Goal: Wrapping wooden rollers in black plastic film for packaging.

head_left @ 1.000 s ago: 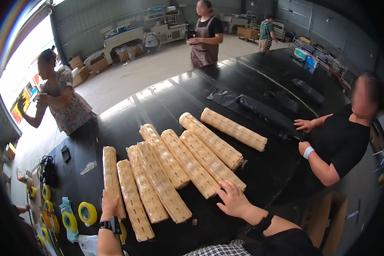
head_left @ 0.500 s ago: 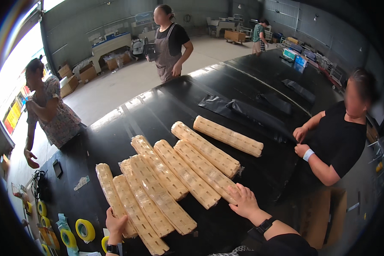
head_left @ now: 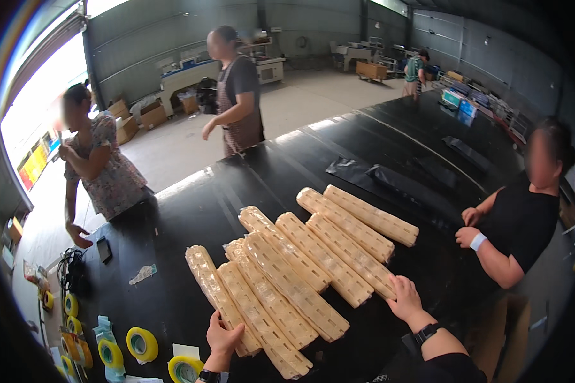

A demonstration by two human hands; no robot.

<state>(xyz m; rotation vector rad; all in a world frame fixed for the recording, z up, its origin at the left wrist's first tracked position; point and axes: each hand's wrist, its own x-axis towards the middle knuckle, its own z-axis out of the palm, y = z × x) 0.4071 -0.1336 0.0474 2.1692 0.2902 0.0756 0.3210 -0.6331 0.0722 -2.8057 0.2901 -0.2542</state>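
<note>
Several long pale-yellow rolls with dark slots [head_left: 297, 284], wrapped in shiny clear plastic, lie slantwise side by side on the black table [head_left: 390, 357]. My left hand [head_left: 223, 338] is at the near end of the leftmost roll [head_left: 214, 290], thumb spread, its fingers partly hidden against the roll's side. On the right, my right hand [head_left: 405, 300] rests with extended fingers on the near end of another roll [head_left: 351, 255]. Beyond it lie two more rolls, the outermost roll [head_left: 372, 216] set at a flatter angle.
Yellow tape rolls [head_left: 142, 345] line the near left edge, with a phone [head_left: 104, 249] and black cable [head_left: 71, 271] farther up. Black plastic sheeting [head_left: 402, 182] lies toward the right. One person [head_left: 514, 223] stands at the right; two others [head_left: 112, 159] stand across the table.
The rolls have shifted right and lie closer together, with both hands against them. The view has moved slightly left. Across the table, the person in the apron has turned and moved left.
</note>
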